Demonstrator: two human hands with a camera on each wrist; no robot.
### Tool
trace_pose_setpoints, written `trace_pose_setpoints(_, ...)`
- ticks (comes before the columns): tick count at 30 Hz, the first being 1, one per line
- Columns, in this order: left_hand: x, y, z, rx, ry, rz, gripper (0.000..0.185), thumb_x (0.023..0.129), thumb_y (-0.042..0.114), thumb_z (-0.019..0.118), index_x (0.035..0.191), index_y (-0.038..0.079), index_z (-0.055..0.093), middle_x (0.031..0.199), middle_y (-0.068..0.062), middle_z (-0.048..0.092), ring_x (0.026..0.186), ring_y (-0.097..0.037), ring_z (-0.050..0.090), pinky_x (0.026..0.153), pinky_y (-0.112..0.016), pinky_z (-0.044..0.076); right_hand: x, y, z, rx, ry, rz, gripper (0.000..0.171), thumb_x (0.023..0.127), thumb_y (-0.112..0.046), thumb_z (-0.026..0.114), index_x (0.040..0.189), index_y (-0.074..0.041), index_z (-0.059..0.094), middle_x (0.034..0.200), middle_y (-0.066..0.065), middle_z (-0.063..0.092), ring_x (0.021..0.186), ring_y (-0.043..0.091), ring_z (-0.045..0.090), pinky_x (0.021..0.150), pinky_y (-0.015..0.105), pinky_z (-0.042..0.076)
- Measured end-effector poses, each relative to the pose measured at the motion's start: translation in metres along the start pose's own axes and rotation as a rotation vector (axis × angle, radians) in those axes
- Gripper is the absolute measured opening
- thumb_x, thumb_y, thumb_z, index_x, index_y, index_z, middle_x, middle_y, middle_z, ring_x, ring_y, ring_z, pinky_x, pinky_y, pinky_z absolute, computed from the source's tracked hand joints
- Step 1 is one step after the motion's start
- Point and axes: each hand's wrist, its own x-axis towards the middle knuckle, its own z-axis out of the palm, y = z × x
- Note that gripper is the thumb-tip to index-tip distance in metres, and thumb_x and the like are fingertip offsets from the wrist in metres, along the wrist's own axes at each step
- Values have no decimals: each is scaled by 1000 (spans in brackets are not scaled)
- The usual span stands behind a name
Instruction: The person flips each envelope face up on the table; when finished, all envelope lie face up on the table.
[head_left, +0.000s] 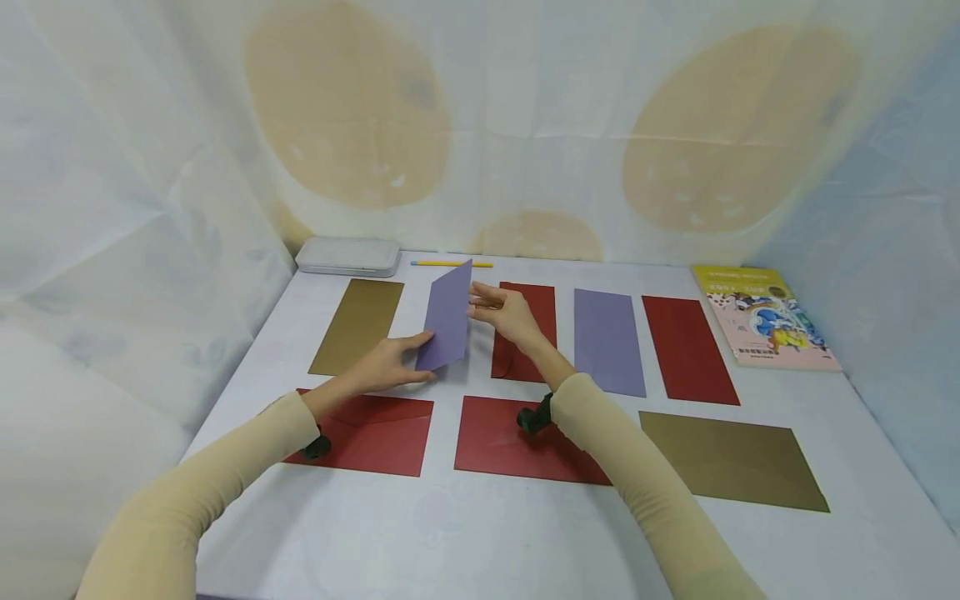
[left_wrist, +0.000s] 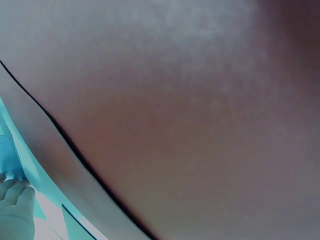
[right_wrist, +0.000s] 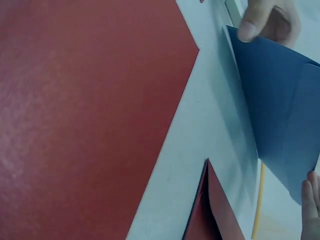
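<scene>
A purple envelope [head_left: 448,317] is held raised and tilted above the table; the right wrist view shows it bluish, with its flap seam. My left hand [head_left: 390,364] pinches its lower edge between thumb and fingers. At its far right edge is my right hand [head_left: 513,317], fingers extended; the right wrist view has those fingers [right_wrist: 311,200] at the edge, and contact is hard to tell. Beneath my forearms lie two red envelopes, one on the left [head_left: 375,433] and one in the middle [head_left: 491,437]. Most of the left wrist view is a blurred close surface.
Behind lie a gold envelope [head_left: 358,325], a red one [head_left: 543,312], a second purple one [head_left: 609,342] and another red one [head_left: 690,350]. Another gold envelope [head_left: 742,458] is front right. A pale case [head_left: 349,257], yellow pencil [head_left: 452,264] and book [head_left: 772,325] line the back.
</scene>
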Motion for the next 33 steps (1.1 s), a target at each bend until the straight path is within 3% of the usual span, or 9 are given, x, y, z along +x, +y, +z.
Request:
trace_pose_setpoints(11, 3, -1, 7, -111, 16, -12, 75, 83, 23, 75, 145, 1, 40, 145, -17, 43, 132, -30, 43, 104, -44, 39, 6, -5, 6, 3, -25, -168, 59, 86, -12, 73, 140, -1, 49, 139, 10, 53, 123, 18, 54, 95, 26, 46)
trace_pose_setpoints(17, 6, 1, 9, -192, -2, -30, 74, 85, 17, 72, 147, 0, 35, 148, -17, 38, 134, -30, 40, 105, -42, 37, 8, -10, 7, -117, -50, -176, 58, 89, -21, 71, 141, -6, 49, 139, 7, 52, 123, 19, 54, 94, 24, 47)
trace_pose_setpoints(24, 12, 8, 13, -298, -12, 20, 74, 85, 7, 70, 147, -4, 32, 149, -19, 37, 134, -30, 40, 106, -42, 35, 10, -16, 6, -206, -29, -186, 58, 88, -28, 72, 140, -11, 52, 139, 5, 53, 120, 26, 56, 91, 25, 48)
trace_pose_setpoints(33, 15, 16, 17, -275, 18, 28, 72, 85, 5, 70, 145, -8, 33, 146, -22, 39, 132, -32, 43, 105, -40, 37, 11, -24, 8, -352, -3, -261, 54, 88, -26, 73, 136, -9, 56, 136, 7, 55, 115, 28, 59, 92, 28, 49)
